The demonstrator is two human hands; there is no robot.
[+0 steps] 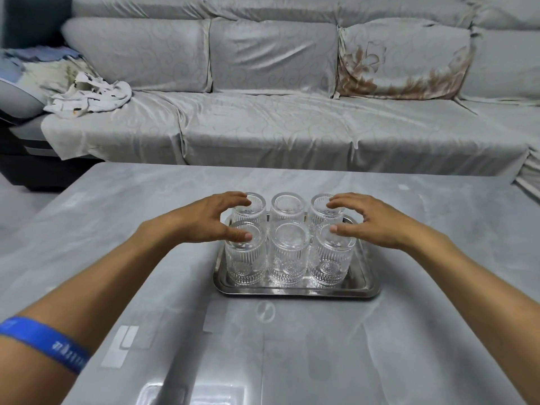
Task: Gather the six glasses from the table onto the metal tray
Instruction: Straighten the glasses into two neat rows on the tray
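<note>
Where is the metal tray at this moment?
In the head view the metal tray sits on the grey table, centre and a little right, in front of the sofa, holding six glasses in two rows of three.

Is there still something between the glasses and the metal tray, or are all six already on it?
Nothing stands between them: all six glasses stand on the metal tray, in two rows of three.
</note>
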